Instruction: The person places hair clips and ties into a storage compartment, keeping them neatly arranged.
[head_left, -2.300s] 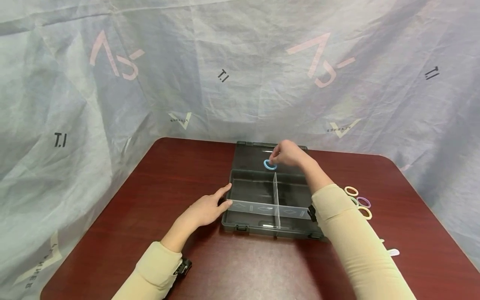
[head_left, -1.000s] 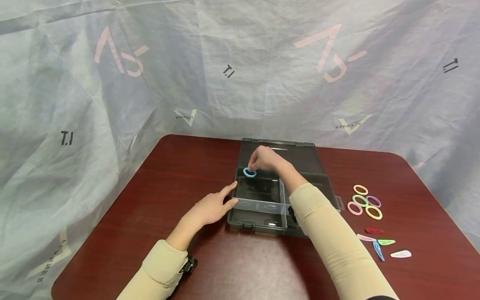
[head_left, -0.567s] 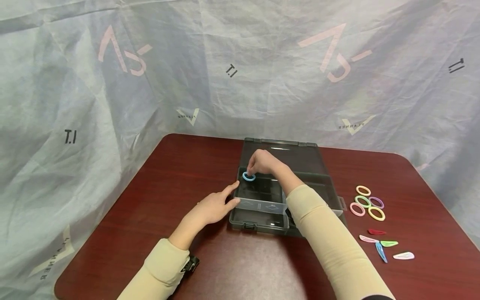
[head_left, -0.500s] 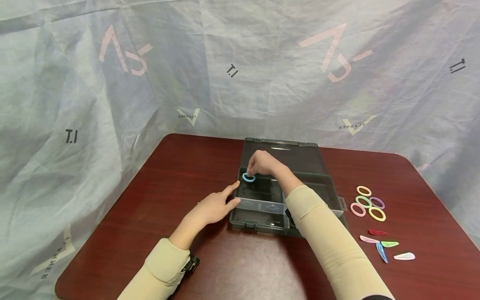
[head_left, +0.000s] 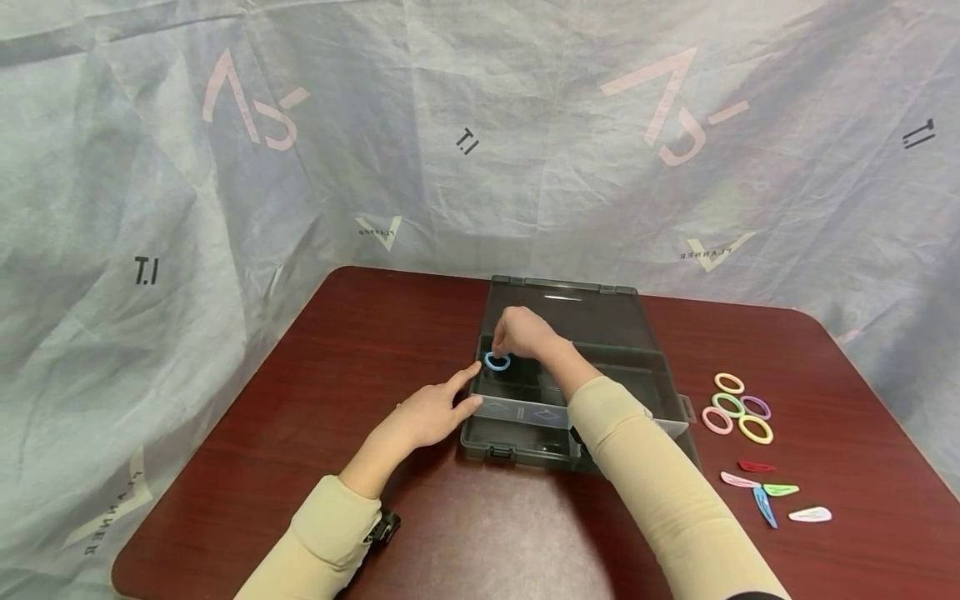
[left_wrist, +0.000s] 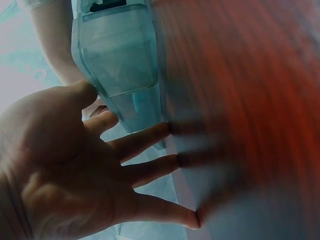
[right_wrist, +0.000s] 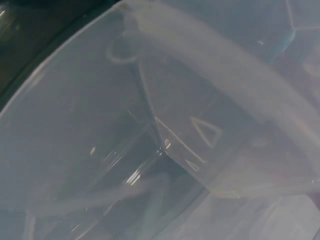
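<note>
My right hand (head_left: 521, 333) pinches a blue hair tie (head_left: 497, 362) in the back left compartment of a smoky clear plastic organizer box (head_left: 517, 460). Its lid (head_left: 573, 310) lies folded back toward the curtain. Spread and fairly straight, the fingers of my left hand (head_left: 420, 417) touch the box's left side. In the left wrist view, the thumb and forefinger of the left hand (left_wrist: 75, 165) meet the box wall (left_wrist: 120, 55), while the other fingertips reach the table. Clear dividers (right_wrist: 180, 145) fill the right wrist view; no hand shows there. My right forearm covers part of the box.
Several hair ties, among them a pink one (head_left: 717, 420) and a purple one (head_left: 756, 407), lie right of the box. Nearer are several snap hair clips, including a red one (head_left: 756, 467) and a white one (head_left: 811, 515). A grey curtain (head_left: 480, 150) hangs behind the table (head_left: 360, 333).
My right hand has carried the blue hair tie from over the lid leftward, then down into the back left compartment. My left hand stays at the box's side. The head view has shifted slightly.
</note>
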